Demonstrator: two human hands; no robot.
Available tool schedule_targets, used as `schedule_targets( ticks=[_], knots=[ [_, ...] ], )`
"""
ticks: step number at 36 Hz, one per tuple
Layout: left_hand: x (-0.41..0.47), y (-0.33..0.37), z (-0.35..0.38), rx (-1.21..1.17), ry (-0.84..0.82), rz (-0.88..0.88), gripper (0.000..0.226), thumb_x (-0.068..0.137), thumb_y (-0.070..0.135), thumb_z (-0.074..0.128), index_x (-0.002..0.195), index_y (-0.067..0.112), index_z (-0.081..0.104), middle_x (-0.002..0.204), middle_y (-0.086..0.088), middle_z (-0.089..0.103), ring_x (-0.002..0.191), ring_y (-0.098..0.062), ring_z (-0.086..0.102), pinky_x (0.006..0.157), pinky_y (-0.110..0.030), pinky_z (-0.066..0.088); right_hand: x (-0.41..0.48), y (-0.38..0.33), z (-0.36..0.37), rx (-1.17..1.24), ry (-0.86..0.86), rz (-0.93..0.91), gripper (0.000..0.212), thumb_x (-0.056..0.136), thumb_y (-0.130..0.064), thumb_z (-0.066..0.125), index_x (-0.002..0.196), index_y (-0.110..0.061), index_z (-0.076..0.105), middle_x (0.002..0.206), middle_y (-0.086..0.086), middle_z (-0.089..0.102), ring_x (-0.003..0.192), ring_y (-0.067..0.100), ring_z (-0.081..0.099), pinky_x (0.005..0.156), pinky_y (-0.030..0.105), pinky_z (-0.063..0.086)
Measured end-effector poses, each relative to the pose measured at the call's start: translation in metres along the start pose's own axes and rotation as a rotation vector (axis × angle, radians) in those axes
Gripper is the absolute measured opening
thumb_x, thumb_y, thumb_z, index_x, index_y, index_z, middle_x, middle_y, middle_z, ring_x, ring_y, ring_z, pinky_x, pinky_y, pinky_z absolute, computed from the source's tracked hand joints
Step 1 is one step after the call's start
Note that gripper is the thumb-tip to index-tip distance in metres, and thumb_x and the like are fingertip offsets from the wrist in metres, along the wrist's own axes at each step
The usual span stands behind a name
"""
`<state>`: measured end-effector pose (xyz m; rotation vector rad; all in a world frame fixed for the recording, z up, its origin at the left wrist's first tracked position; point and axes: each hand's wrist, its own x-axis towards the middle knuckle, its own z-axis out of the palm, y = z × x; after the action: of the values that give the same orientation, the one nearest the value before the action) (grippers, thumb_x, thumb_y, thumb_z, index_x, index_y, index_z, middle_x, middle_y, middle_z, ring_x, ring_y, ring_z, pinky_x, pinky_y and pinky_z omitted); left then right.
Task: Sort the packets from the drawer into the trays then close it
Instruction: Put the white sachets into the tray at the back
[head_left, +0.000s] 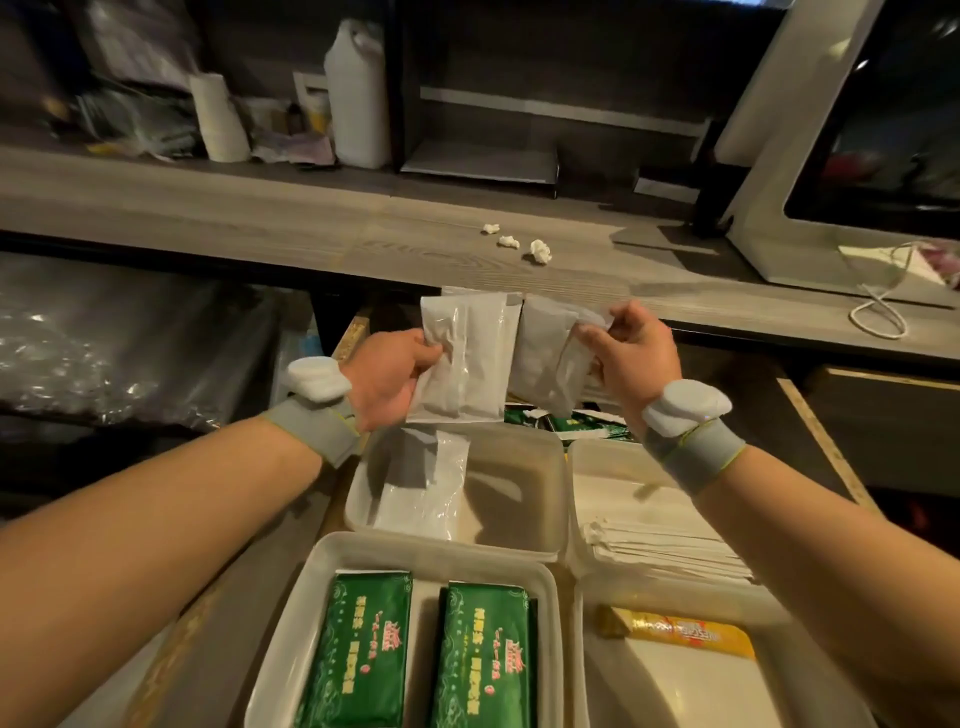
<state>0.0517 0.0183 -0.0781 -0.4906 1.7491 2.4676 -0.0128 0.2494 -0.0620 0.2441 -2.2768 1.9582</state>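
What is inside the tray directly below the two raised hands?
The tray holds one clear packet of white powder at its left; the rest shows bare floor. Whatever lies under that packet is hidden.

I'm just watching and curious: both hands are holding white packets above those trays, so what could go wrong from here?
1. The right hand pinches its white packet only by the top edge, so it might slip and fall among the loose green packets behind the trays.
2. The left hand's packet hangs over the tray with a white packet; released carelessly, it may land on the rim.
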Motion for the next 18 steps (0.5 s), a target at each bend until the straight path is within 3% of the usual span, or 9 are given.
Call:
schedule_targets(
  ticks=[2,4,8,14,18],
  knots=[
    [-0.005,-0.007,0.007,-0.118,-0.094,-0.071,0.03,0.1,0.006,0.037,0.116,0.008,0.062,0.106,-0.017,0.069,0.098,-0.03,0.068,0.091,-0.048,0.052,-0.005,-0.001,0.003,0.051,-0.003,0.117,0.021,0.085,-0.009,0.07,0.1,0.001,0.059,0.082,0.016,0.062,0.064,0.024,0.057,0.057,0.035,0.049],
    [-0.01,-0.013,0.015,-0.168,-0.137,-0.12,0.034,0.1,0.008,0.035,0.125,0.007,0.059,0.112,-0.019,0.068,0.107,-0.034,0.064,0.098,-0.052,0.047,-0.01,-0.002,0.006,0.1,-0.053,0.259,0.014,0.084,-0.006,0.07,0.09,-0.005,0.057,0.068,0.013,0.055,0.046,0.018,0.047,0.043,0.025,0.039],
    [-0.014,-0.029,0.031,-0.138,-0.117,-0.172,0.036,0.1,0.008,0.034,0.127,0.004,0.057,0.111,-0.02,0.069,0.101,-0.033,0.067,0.089,-0.053,0.051,-0.02,0.004,0.015,0.195,-0.173,0.508,0.026,0.089,0.002,0.057,0.068,-0.009,0.048,0.053,0.006,0.034,0.039,0.012,0.026,0.038,0.021,0.02],
    [-0.011,-0.046,0.027,-0.058,-0.123,-0.216,0.038,0.1,0.01,0.035,0.132,0.008,0.055,0.123,-0.02,0.066,0.113,-0.037,0.064,0.1,-0.057,0.046,-0.027,0.017,0.009,0.322,-0.32,0.745,0.025,0.097,-0.003,0.043,0.075,-0.013,0.045,0.05,-0.001,0.03,0.035,0.008,0.025,0.034,0.019,0.019],
    [-0.015,-0.055,0.028,-0.052,-0.133,-0.265,0.035,0.101,0.01,0.035,0.129,0.007,0.056,0.121,-0.019,0.067,0.109,-0.036,0.066,0.092,-0.051,0.053,-0.034,0.015,0.01,0.26,-0.268,0.763,0.023,0.098,-0.01,0.045,0.074,-0.012,0.046,0.058,0.002,0.035,0.039,0.009,0.031,0.039,0.02,0.022]
  ],
)
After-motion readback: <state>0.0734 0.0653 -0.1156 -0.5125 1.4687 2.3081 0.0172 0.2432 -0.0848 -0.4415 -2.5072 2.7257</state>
